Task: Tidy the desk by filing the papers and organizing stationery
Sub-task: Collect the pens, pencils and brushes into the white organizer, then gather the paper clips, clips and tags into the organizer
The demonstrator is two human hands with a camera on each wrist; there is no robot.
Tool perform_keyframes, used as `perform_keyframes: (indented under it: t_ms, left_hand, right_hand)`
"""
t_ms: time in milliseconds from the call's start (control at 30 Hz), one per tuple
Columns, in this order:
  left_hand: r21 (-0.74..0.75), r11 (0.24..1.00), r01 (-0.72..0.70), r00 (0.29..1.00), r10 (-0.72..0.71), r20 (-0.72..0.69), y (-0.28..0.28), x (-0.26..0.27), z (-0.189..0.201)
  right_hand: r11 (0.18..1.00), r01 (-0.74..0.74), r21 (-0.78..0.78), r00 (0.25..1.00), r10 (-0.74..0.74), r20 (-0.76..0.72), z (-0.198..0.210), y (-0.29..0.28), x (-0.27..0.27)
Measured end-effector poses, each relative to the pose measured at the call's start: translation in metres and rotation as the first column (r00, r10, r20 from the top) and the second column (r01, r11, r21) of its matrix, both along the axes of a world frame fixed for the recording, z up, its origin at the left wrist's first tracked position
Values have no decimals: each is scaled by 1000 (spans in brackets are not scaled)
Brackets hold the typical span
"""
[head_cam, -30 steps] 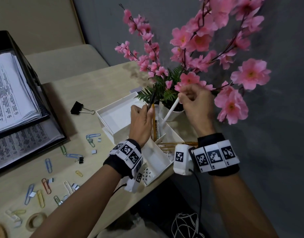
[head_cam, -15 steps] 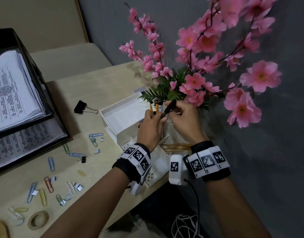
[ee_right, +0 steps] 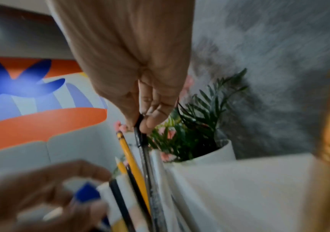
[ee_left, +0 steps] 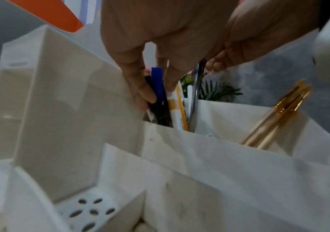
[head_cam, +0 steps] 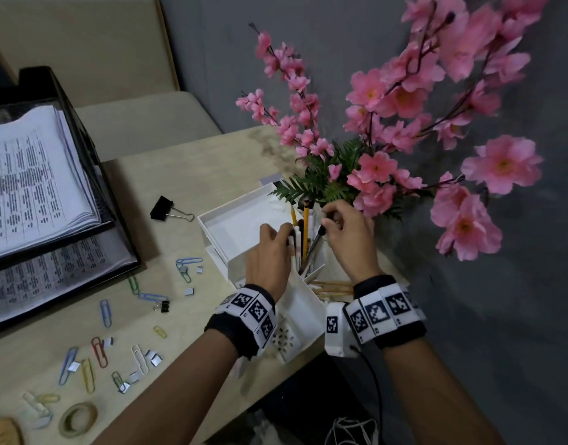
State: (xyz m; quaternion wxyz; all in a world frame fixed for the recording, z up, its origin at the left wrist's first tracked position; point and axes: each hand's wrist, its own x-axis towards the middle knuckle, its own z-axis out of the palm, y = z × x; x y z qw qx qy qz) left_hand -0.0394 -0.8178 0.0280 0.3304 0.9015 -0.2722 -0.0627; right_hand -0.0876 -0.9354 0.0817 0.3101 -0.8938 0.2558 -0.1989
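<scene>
— Lowered since half a second ago: our right hand (head_cam: 348, 234) pinches the black pen (ee_right: 142, 146), now standing in the organizer (head_cam: 303, 311).
— Our left hand (head_cam: 270, 255) grips the markers (ee_left: 158, 100) there. Two yellow pencils (head_cam: 305, 226), two gold pens (ee_left: 275, 116).

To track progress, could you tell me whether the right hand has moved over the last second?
Yes. The right hand, pinching a black pen, has dropped from beside the pink blossoms toward the white organizer.
</scene>
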Motion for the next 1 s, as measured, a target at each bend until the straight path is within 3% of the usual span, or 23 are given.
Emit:
perform_keyframes:
  t_ms: [133,267,400,500,600,700,800,867,1000]
  left_hand:
    - [-131,990,46,999,-46,2,-10,16,6]
    - [-234,971,46,999,-47,4,-14,32,12]
    - [-263,961,91,993,-107,-46,-5,28,15]
    - [-174,966,190,976,-205,-75,0,27,17]
    - [-54,974,221,952,-227,-203,13,27,19]
    - [-104,980,168,956,-188,-225,42,25,25]
    - [-199,980,17,966,-67,-250,86,31,29]
    - [-225,971,-81,959,14,-285,124,38,31]
    - [-282,920,-271,927,171,-333,222,45,27]
  right_hand:
    - [1000,17,-9,994,-17,-107,-16,6,3]
    - [992,-118,45,983,123,-138,-21,21,4]
    - [976,-217,-21,963,210,-170,-25,25,1]
    - [972,-230,-39,961,220,-169,-25,24,0]
    - [972,-234,-3,956,230,-184,-22,23,0]
    - [995,-93,-24,984,89,-154,-12,33,7]
    - [996,-19,-85,998,25,62,6,72,21]
    - [989,-81,-126,982,101,161,17,109,32]
    - [933,-360,-8,922,357,149,19,193,57]
